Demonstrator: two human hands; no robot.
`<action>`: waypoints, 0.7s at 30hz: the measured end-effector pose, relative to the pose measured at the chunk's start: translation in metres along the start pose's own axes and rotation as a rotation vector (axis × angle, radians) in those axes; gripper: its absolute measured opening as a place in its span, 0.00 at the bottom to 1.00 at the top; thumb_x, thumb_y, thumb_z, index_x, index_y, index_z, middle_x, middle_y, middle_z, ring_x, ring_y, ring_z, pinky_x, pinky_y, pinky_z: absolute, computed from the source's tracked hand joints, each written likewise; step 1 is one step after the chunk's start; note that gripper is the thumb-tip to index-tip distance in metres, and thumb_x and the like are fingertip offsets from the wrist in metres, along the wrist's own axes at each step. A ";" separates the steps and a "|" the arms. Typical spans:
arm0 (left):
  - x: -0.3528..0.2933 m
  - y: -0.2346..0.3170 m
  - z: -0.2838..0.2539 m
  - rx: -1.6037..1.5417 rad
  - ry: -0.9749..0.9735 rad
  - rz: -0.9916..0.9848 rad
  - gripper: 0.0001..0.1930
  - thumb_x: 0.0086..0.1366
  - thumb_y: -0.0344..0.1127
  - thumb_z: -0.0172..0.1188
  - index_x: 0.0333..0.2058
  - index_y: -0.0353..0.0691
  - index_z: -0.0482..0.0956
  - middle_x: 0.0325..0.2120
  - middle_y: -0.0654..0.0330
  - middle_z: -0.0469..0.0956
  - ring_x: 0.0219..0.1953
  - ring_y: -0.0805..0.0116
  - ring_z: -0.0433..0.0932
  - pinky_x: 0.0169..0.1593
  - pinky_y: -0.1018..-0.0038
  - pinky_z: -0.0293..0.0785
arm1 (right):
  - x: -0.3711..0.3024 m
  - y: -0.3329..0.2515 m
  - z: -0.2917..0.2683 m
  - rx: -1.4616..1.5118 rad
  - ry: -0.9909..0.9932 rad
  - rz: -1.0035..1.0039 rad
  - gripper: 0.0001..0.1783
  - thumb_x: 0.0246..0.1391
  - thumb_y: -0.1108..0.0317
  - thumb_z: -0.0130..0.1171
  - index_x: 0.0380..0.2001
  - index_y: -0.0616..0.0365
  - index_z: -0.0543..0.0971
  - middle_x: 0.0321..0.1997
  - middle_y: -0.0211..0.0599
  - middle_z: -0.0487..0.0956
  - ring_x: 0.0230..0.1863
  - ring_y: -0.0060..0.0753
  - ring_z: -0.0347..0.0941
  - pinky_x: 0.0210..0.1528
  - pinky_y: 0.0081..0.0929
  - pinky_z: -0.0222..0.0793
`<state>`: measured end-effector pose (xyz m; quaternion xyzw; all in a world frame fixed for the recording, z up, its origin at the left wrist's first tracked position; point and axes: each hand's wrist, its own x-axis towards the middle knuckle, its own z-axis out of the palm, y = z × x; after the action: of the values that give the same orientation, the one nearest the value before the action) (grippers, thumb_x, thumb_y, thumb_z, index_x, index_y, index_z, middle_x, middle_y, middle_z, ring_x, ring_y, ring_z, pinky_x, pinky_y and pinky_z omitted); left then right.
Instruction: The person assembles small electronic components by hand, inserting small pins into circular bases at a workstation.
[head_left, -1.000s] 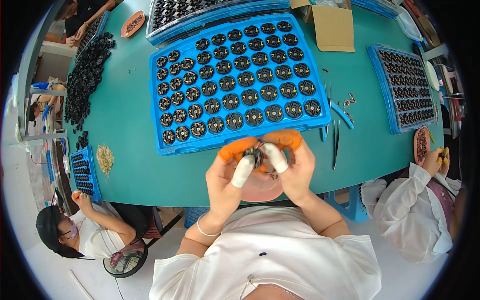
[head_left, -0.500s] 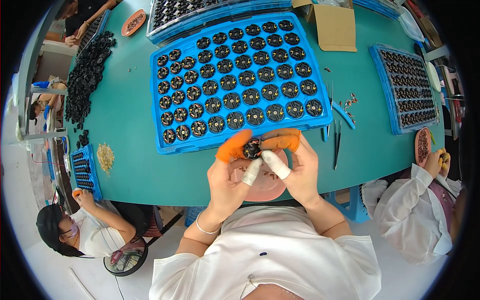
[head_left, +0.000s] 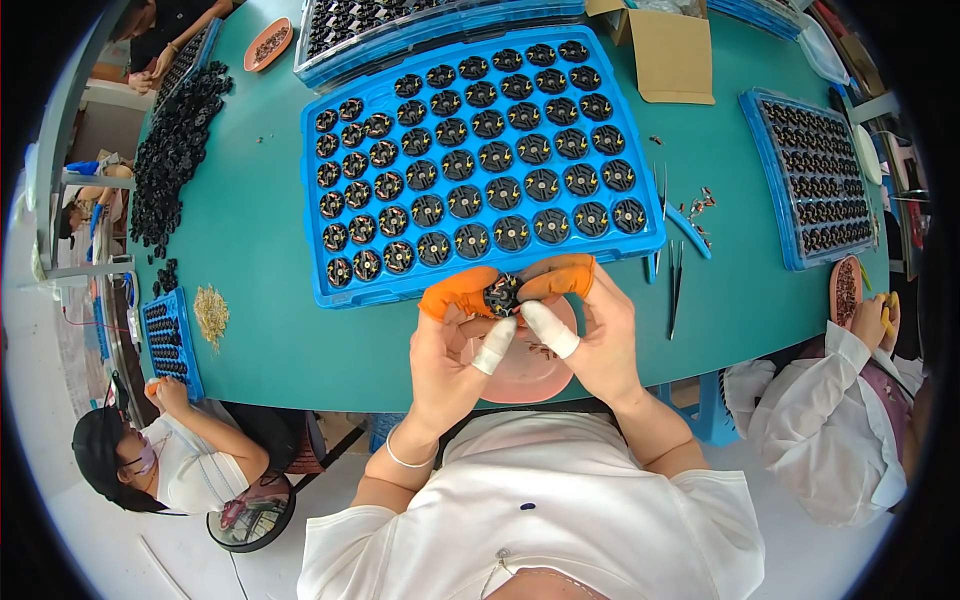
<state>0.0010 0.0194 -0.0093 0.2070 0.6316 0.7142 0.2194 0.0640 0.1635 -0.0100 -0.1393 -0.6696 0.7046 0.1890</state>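
Note:
Between my two hands is a small round black part (head_left: 502,296) with bits of coloured wire on it. My left hand (head_left: 450,335) grips it from the left, with orange covers on the fingers and a white one on the thumb. From the right, the covered fingertips of my right hand (head_left: 588,325) close on the same part. Just below it lies a pink bowl (head_left: 535,380) with small reddish-brown pieces, partly hidden by my hands. Directly beyond stands a blue tray (head_left: 375,292) filled with rows of similar round black parts; one corner pocket at its far left holds none.
Tweezers (head_left: 676,290) and blue-handled pliers (head_left: 690,232) lie right of the tray, near loose small pieces. A cardboard box (head_left: 672,60) stands at the back. Black parts (head_left: 178,150) are heaped at left. Co-workers sit on both sides, another blue tray (head_left: 790,250) at right.
My left hand has shifted slightly left and its fingers have curled lower around the part. The part has turned a little. My right hand stays nearly in place.

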 end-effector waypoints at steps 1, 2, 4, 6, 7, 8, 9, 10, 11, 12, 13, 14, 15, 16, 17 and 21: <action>0.000 0.000 -0.001 0.066 -0.009 0.034 0.25 0.59 0.18 0.58 0.55 0.32 0.62 0.45 0.50 0.73 0.44 0.63 0.79 0.47 0.71 0.78 | 0.000 -0.001 0.001 0.000 0.002 0.000 0.09 0.46 0.77 0.63 0.34 0.62 0.79 0.39 0.37 0.77 0.39 0.28 0.73 0.44 0.25 0.68; 0.000 0.000 -0.001 0.132 -0.017 0.068 0.25 0.59 0.18 0.58 0.54 0.32 0.62 0.45 0.50 0.73 0.43 0.63 0.79 0.47 0.71 0.78 | 0.000 -0.002 0.001 -0.067 0.009 -0.021 0.09 0.46 0.77 0.63 0.33 0.62 0.79 0.39 0.36 0.77 0.39 0.28 0.73 0.44 0.25 0.68; 0.000 -0.001 -0.002 0.169 -0.022 0.095 0.25 0.58 0.17 0.58 0.54 0.31 0.62 0.46 0.51 0.72 0.43 0.65 0.77 0.46 0.72 0.78 | 0.000 -0.004 0.001 -0.135 0.017 -0.041 0.08 0.45 0.77 0.63 0.33 0.62 0.79 0.38 0.36 0.77 0.39 0.28 0.73 0.43 0.25 0.69; 0.000 -0.001 -0.002 0.207 -0.025 0.123 0.24 0.57 0.17 0.59 0.53 0.30 0.63 0.47 0.51 0.71 0.44 0.67 0.75 0.46 0.72 0.79 | 0.001 -0.004 0.001 -0.126 0.006 -0.051 0.09 0.44 0.77 0.64 0.32 0.61 0.79 0.38 0.35 0.77 0.39 0.29 0.74 0.43 0.25 0.69; 0.000 -0.002 -0.001 0.197 -0.023 0.137 0.24 0.57 0.17 0.59 0.52 0.30 0.63 0.47 0.51 0.71 0.44 0.67 0.75 0.46 0.72 0.79 | 0.001 -0.004 0.001 -0.126 0.006 -0.050 0.09 0.44 0.77 0.64 0.32 0.61 0.79 0.38 0.35 0.77 0.39 0.29 0.74 0.43 0.25 0.69; 0.000 -0.001 -0.001 0.187 -0.022 0.151 0.24 0.57 0.17 0.59 0.52 0.30 0.63 0.47 0.51 0.71 0.44 0.67 0.75 0.46 0.72 0.79 | 0.001 -0.005 0.000 -0.123 0.002 -0.039 0.09 0.44 0.77 0.64 0.33 0.61 0.79 0.38 0.36 0.77 0.39 0.29 0.74 0.43 0.25 0.69; 0.000 -0.001 -0.001 0.187 -0.022 0.151 0.24 0.57 0.17 0.59 0.52 0.30 0.63 0.47 0.51 0.71 0.44 0.67 0.75 0.46 0.72 0.79 | 0.002 -0.006 -0.001 -0.119 -0.004 -0.027 0.09 0.44 0.78 0.64 0.33 0.61 0.79 0.38 0.36 0.77 0.38 0.30 0.74 0.43 0.25 0.69; 0.000 -0.001 -0.001 0.201 -0.017 0.154 0.24 0.57 0.16 0.59 0.52 0.30 0.63 0.48 0.50 0.70 0.44 0.67 0.75 0.46 0.72 0.79 | 0.002 -0.005 -0.001 -0.119 -0.004 -0.027 0.09 0.44 0.78 0.64 0.33 0.61 0.79 0.38 0.36 0.77 0.38 0.30 0.74 0.43 0.25 0.69; -0.001 -0.001 -0.001 0.215 -0.013 0.156 0.24 0.57 0.16 0.59 0.52 0.30 0.63 0.48 0.50 0.70 0.44 0.67 0.75 0.46 0.72 0.79 | 0.002 -0.005 -0.001 -0.136 -0.004 -0.046 0.09 0.44 0.78 0.64 0.33 0.61 0.79 0.38 0.36 0.77 0.38 0.30 0.74 0.43 0.25 0.69; -0.001 -0.002 -0.001 0.215 -0.013 0.156 0.24 0.57 0.16 0.59 0.52 0.30 0.63 0.48 0.50 0.70 0.44 0.67 0.75 0.46 0.72 0.79 | 0.002 -0.005 -0.001 -0.152 -0.005 -0.065 0.09 0.44 0.78 0.64 0.32 0.61 0.79 0.38 0.36 0.78 0.38 0.30 0.74 0.42 0.25 0.69; -0.002 -0.004 -0.002 0.245 -0.009 0.180 0.24 0.57 0.16 0.59 0.52 0.30 0.63 0.48 0.50 0.70 0.44 0.67 0.75 0.45 0.72 0.79 | 0.002 -0.005 -0.001 -0.151 -0.005 -0.065 0.09 0.44 0.78 0.64 0.32 0.61 0.79 0.38 0.36 0.78 0.38 0.30 0.74 0.42 0.25 0.69; -0.002 -0.005 -0.002 0.275 -0.008 0.204 0.24 0.57 0.16 0.59 0.51 0.30 0.63 0.48 0.50 0.70 0.44 0.67 0.75 0.45 0.72 0.79 | 0.001 -0.005 0.000 -0.181 0.009 -0.096 0.09 0.44 0.78 0.64 0.32 0.61 0.79 0.37 0.36 0.78 0.39 0.30 0.74 0.42 0.25 0.69; -0.002 -0.004 -0.002 0.275 -0.011 0.204 0.24 0.57 0.16 0.59 0.51 0.30 0.63 0.48 0.50 0.70 0.44 0.67 0.75 0.45 0.72 0.79 | 0.001 -0.005 0.001 -0.211 0.022 -0.128 0.09 0.44 0.78 0.64 0.32 0.61 0.79 0.37 0.36 0.78 0.39 0.30 0.74 0.42 0.25 0.69; -0.001 -0.001 -0.001 0.295 -0.014 0.214 0.24 0.57 0.16 0.59 0.51 0.30 0.63 0.48 0.50 0.71 0.44 0.66 0.75 0.45 0.71 0.79 | 0.001 -0.005 0.002 -0.211 0.025 -0.127 0.09 0.44 0.78 0.64 0.32 0.61 0.79 0.37 0.36 0.78 0.39 0.30 0.74 0.42 0.25 0.69; -0.001 0.002 -0.001 0.316 -0.015 0.225 0.23 0.56 0.16 0.59 0.51 0.30 0.64 0.47 0.50 0.71 0.44 0.66 0.75 0.45 0.71 0.79 | 0.001 -0.005 0.003 -0.234 0.022 -0.155 0.09 0.44 0.78 0.64 0.32 0.61 0.80 0.38 0.36 0.78 0.39 0.30 0.75 0.41 0.25 0.70; 0.004 0.007 0.002 0.125 0.060 0.107 0.22 0.57 0.17 0.58 0.50 0.30 0.64 0.45 0.51 0.73 0.43 0.66 0.76 0.45 0.72 0.79 | 0.003 -0.003 0.000 -0.267 0.021 -0.220 0.10 0.43 0.76 0.66 0.33 0.61 0.80 0.37 0.36 0.78 0.37 0.31 0.75 0.39 0.24 0.70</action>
<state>-0.0010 0.0227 -0.0020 0.2323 0.6691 0.6901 0.1488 0.0616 0.1644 -0.0073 -0.0966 -0.7665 0.5828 0.2518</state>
